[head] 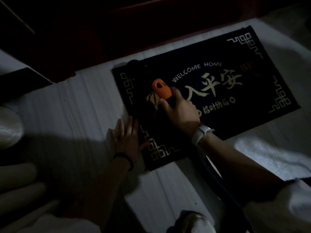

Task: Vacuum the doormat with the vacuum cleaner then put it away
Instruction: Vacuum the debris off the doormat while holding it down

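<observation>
Doormat (218,91), dark with pale lettering and corner patterns, lies on the pale floor (80,105) before a dark red door (117,31). Right hand (180,110) has its fingers clamped on the vacuum's handle (160,89), orange at its tip, over the mat's left part; a black hose (217,179) runs back under the forearm. Left hand (127,137) presses flat, fingers apart and straight, on the mat's near left edge. A white watch (201,133) sits on the right wrist.

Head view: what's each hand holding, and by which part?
Right hand grips the vacuum cleaner by the dark section just below its orange handle end. Left hand holds nothing; its fingers lie flat, pressing the doormat edge.
</observation>
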A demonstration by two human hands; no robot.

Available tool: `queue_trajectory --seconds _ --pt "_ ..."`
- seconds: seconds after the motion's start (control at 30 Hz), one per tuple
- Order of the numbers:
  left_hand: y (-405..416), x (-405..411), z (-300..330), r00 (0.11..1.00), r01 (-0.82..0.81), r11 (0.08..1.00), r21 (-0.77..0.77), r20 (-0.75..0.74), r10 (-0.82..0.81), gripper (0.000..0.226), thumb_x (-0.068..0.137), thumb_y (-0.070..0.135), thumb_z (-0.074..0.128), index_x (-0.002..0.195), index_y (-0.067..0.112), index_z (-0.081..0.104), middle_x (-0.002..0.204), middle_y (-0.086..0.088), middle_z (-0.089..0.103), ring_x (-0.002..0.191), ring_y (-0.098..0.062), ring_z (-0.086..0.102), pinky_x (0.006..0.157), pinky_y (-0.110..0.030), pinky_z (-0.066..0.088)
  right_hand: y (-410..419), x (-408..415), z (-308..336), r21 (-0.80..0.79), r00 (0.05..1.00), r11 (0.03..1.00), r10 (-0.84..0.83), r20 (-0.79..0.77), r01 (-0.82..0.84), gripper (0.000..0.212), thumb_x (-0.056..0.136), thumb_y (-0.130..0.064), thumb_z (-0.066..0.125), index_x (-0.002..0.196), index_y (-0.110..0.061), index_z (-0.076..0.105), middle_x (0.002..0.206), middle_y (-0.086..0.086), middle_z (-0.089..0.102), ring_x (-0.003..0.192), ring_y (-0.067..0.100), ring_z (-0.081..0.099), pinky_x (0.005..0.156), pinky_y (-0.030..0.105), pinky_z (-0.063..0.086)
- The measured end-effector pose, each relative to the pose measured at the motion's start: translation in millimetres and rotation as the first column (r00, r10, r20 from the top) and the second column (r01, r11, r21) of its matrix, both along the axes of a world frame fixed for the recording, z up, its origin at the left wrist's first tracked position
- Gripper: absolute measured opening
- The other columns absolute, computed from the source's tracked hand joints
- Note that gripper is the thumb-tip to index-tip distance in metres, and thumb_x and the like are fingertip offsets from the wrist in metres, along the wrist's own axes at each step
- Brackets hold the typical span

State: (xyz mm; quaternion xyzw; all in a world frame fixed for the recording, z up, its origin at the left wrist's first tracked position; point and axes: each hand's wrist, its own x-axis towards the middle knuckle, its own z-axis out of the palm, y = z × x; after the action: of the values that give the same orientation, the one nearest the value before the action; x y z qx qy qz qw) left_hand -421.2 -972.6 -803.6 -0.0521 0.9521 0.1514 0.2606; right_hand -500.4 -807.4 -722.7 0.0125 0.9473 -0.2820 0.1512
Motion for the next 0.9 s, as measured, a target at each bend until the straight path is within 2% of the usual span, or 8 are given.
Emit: queue_trajectory --seconds 0.1,0.2,0.3,0.47,0.6,0.7,0.77,0.9 --pt "-3 -1 -2 1.0 0.003 1.0 0.021 0.026 -0.003 0.09 0.085 0.057 0.05 0.149 0.026 -0.005 0.157 0.005 -0.014 0.143 -0.026 -0.02 0.112 -0.058 -0.008 10 43 -4 -0.046 0.993 0.996 0.083 0.085 -0.079 0.058 0.091 -0.049 0.043 0.142 -0.027 0.024 0.102 0.007 0.065 0.073 0.018 0.063 0.06 0.027 0.048" --pt "-11 -2 -3 0.997 0.055 0.998 -0.018 0.05 -0.054 0.089 0.084 0.061 0.049 0.149 0.028 -0.002 0.158 0.005 -0.007 0.142 -0.025 -0.022 0.114 -0.057 -0.009 42 102 5 -0.023 0.984 0.993 0.114 0.135 -0.112 0.058 0.089 -0.048 0.048 0.14 -0.028 0.029 0.103 0.008 0.067 0.086 0.026 0.066 0.071 0.031 0.05" --pt "-11 -3 1 0.993 0.095 0.995 -0.043 0.075 -0.091 0.091 0.084 0.061 0.048 0.149 0.027 -0.005 0.158 0.005 -0.01 0.141 -0.025 -0.025 0.113 -0.057 -0.011 58 127 16 0.017 0.977 0.998 0.048 0.21 -0.053 0.058 0.088 -0.048 0.05 0.139 -0.03 0.03 0.097 0.01 0.069 0.087 0.031 0.065 0.07 0.033 0.047" --pt "0 0 7 0.998 0.047 0.996 -0.073 0.046 -0.044 0.093 0.087 0.048 0.055 0.149 0.014 -0.005 0.157 -0.002 -0.014 0.142 -0.029 -0.022 0.11 -0.058 -0.014 28 87 13 -0.046 0.997 0.999 -0.002 0.075 0.005 0.055 0.09 -0.048 0.046 0.139 -0.028 0.031 0.09 -0.001 0.059 0.076 0.017 0.062 0.06 0.021 0.04" --pt "-4 7 4 0.996 -0.038 0.994 -0.102 0.078 0.046 0.104 0.082 0.062 0.05 0.147 0.011 -0.012 0.156 -0.009 -0.02 0.141 -0.033 -0.023 0.109 -0.061 -0.01 4 40 6 -0.035 0.998 0.999 0.02 0.055 -0.018 0.057 0.091 -0.052 0.043 0.14 -0.027 0.029 0.102 0.004 0.062 0.078 0.018 0.06 0.062 0.026 0.04" --pt "-3 10 5 0.993 -0.091 0.99 -0.112 0.067 0.099 0.109 0.079 0.063 0.053 0.147 0.008 -0.013 0.155 -0.011 -0.019 0.141 -0.032 -0.022 0.11 -0.062 -0.009 23 78 8 -0.012 0.994 0.997 0.08 0.068 -0.08 0.056 0.091 -0.051 0.044 0.139 -0.028 0.029 0.102 0.006 0.065 0.073 0.017 0.061 0.057 0.023 0.043" --pt "-3 8 6 0.99 -0.115 0.988 -0.107 0.07 0.123 0.113 0.078 0.06 0.058 0.146 0.008 -0.014 0.155 -0.01 -0.019 0.141 -0.031 -0.023 0.11 -0.061 -0.01 47 117 9 0.007 0.993 0.996 0.084 0.081 -0.085 0.058 0.088 -0.055 0.045 0.138 -0.028 0.031 0.097 0.008 0.067 0.078 0.025 0.065 0.062 0.026 0.045" --pt "-5 2 10 0.996 -0.044 0.994 -0.104 0.074 0.052 0.111 0.078 0.055 0.062 0.147 0.014 -0.015 0.156 -0.005 -0.019 0.141 -0.032 -0.023 0.109 -0.06 -0.011 77 164 10 0.052 0.983 0.997 0.044 0.176 -0.054 0.063 0.086 -0.056 0.047 0.14 -0.031 0.028 0.096 0.007 0.069 0.075 0.024 0.066 0.068 0.032 0.05"
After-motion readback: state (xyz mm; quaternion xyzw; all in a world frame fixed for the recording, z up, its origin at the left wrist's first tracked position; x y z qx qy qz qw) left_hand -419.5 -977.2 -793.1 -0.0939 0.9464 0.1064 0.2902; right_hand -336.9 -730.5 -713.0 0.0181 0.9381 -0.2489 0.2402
